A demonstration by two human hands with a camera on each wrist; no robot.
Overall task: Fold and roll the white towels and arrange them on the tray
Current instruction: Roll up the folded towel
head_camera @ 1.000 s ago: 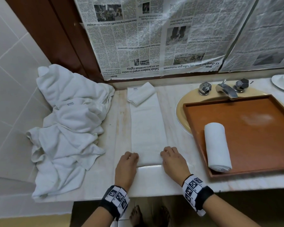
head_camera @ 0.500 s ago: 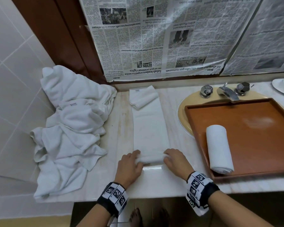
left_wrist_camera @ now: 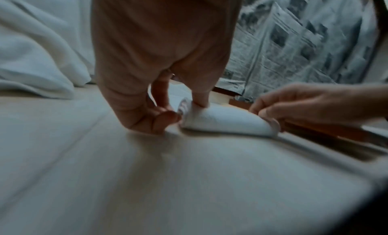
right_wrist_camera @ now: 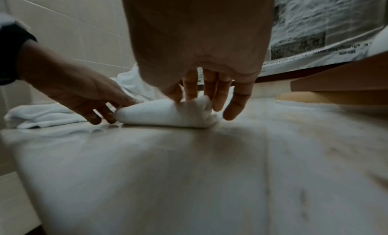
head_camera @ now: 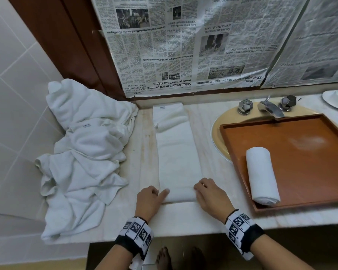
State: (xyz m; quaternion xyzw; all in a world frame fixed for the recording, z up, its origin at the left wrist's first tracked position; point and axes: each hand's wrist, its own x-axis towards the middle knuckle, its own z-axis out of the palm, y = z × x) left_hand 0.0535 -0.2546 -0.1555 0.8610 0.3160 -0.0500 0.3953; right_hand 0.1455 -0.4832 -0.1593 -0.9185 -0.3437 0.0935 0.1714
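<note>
At the bottom centre of the head view, the left hand and right hand each pinch an end of the folded towel, its near end a small roll on the counter. Right of centre, a rolled towel lies in the tray. Unfolded towels are heaped at left.

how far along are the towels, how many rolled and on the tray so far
Done: one rolled towel lies on the tray. In hand: the left hand and right hand pinch the ends of a small roll just begun at the near end of the folded towel; most of that strip is flat. Left: the crumpled pile on the counter.
</note>
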